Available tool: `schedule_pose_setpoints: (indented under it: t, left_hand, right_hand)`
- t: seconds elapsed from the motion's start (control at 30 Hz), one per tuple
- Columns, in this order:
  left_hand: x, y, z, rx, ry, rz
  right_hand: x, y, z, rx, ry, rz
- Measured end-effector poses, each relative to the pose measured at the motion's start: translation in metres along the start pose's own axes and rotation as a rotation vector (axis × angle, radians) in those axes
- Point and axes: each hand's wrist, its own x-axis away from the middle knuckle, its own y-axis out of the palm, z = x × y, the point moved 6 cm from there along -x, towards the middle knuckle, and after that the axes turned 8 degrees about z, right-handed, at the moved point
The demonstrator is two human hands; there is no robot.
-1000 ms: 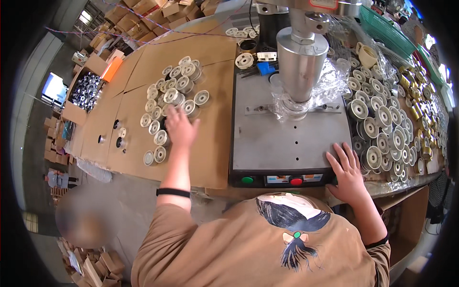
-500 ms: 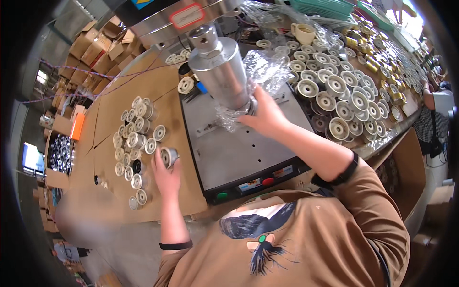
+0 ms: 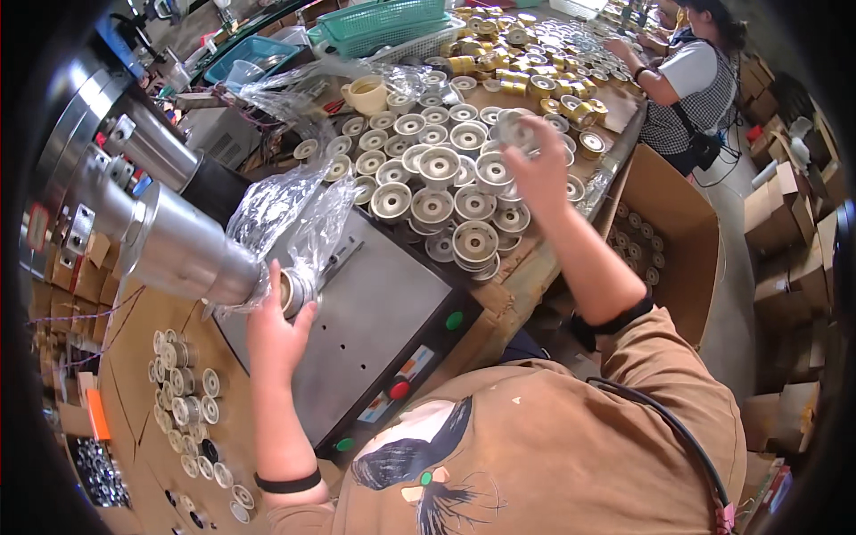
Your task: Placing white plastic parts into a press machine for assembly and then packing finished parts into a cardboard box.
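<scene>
My left hand (image 3: 278,341) grips a round silver spool (image 3: 292,292) beneath the lower end of a thick metal press cylinder (image 3: 187,242). Crumpled clear plastic film (image 3: 290,214) hangs around that end and lies close to the fingers. At the right, my right hand (image 3: 542,174) is raised over a heap of pale metal spools (image 3: 437,169), its fingers closed around one blurred spool (image 3: 514,132). Under the cylinder lies the grey press base (image 3: 379,303); its front panel carries a red button (image 3: 399,389) and a green button (image 3: 454,319).
More spools (image 3: 185,410) stand on the brown board at left. Behind the heap are a cream mug (image 3: 366,94), gold spools (image 3: 535,71) and a green basket (image 3: 379,25). An open carton (image 3: 673,232) stands right of the table. Another person (image 3: 691,80) works at the far right.
The view has swung rightward. My left hand brought its spool from the left board to the press cylinder. My right hand left the cylinder and now holds a spool over the heap.
</scene>
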Motion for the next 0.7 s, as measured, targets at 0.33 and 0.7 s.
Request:
schedule_pose_setpoints:
  t: [0.33, 0.7]
  left_hand:
    - [0.074, -0.038, -0.021, 0.002, 0.074, 0.195]
    - [0.207, -0.014, -0.054, -0.053, -0.188, -0.230]
  right_hand:
    - [-0.049, 0.004, 0.108, 0.481, 0.121, -0.334]
    - [0.176, 0.028, -0.145, 0.043, -0.890, -1.448]
